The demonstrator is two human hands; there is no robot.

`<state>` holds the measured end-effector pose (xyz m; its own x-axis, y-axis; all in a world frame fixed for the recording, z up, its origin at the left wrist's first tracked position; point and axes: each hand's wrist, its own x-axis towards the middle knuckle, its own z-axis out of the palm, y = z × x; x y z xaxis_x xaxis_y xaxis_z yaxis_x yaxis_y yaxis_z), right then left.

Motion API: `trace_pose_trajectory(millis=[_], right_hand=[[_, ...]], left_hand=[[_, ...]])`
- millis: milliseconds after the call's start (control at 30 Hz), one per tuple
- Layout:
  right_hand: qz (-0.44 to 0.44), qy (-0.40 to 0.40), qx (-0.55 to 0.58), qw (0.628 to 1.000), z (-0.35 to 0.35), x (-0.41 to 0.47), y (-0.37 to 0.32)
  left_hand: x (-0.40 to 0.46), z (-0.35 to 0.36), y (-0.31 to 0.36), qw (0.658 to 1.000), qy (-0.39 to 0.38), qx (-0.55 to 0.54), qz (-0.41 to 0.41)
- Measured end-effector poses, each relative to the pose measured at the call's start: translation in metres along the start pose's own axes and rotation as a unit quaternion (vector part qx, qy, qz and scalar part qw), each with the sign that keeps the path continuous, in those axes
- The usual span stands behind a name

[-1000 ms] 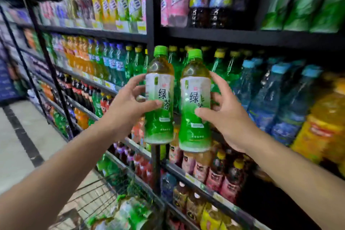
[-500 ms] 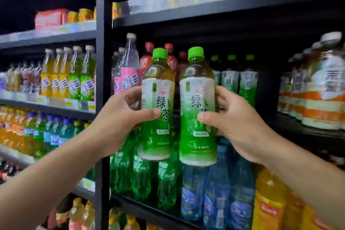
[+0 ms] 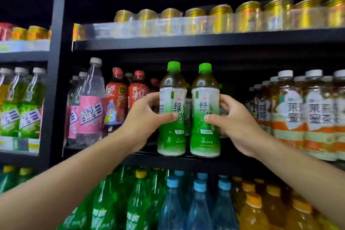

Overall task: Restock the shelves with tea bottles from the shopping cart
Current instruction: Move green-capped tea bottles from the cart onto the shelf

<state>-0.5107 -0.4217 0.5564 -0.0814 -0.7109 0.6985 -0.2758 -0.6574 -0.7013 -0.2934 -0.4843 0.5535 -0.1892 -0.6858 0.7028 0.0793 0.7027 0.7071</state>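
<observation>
— What are the hands doing?
— The left hand (image 3: 147, 117) clasps one tea bottle (image 3: 172, 110); the right hand (image 3: 235, 123) clasps another bottle (image 3: 205, 112).
— Where are they?
— Upright, side by side, bases at the front edge of the middle shelf (image 3: 168, 162).
— Behind?
— Red bottles (image 3: 116, 99) left, orange-banded bottles (image 3: 317, 114) right.

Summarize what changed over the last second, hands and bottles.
Both hands carried their green tea bottles up from in front of a lower shelf to the shelf under the cans; their bases now sit at its front edge, in the gap between red-label and orange-label bottles. Unchanged: left hand grips the left bottle, right hand the right bottle, both upright, side by side.
</observation>
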Motion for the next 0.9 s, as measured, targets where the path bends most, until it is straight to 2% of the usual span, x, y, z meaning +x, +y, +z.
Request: trace_pose_trajectory(millis=[200,433,667,900], right_hand=[[0.0,0.034,-0.135,0.99,-0.024,0.023,0.022],[0.032,0.048,-0.157,0.986,-0.043,0.04,0.046],[0.044,0.022,-0.182,0.982,-0.044,0.061,0.063],[0.039,0.036,-0.227,0.972,-0.034,0.082,0.086]], left_hand=[[0.037,0.02,-0.03,0.999,-0.031,0.026,0.009],[0.06,0.033,-0.052,0.996,-0.062,0.06,0.015],[0.082,0.031,-0.071,0.995,-0.061,0.079,-0.007],[0.105,0.031,-0.083,0.985,-0.066,0.157,0.009]])
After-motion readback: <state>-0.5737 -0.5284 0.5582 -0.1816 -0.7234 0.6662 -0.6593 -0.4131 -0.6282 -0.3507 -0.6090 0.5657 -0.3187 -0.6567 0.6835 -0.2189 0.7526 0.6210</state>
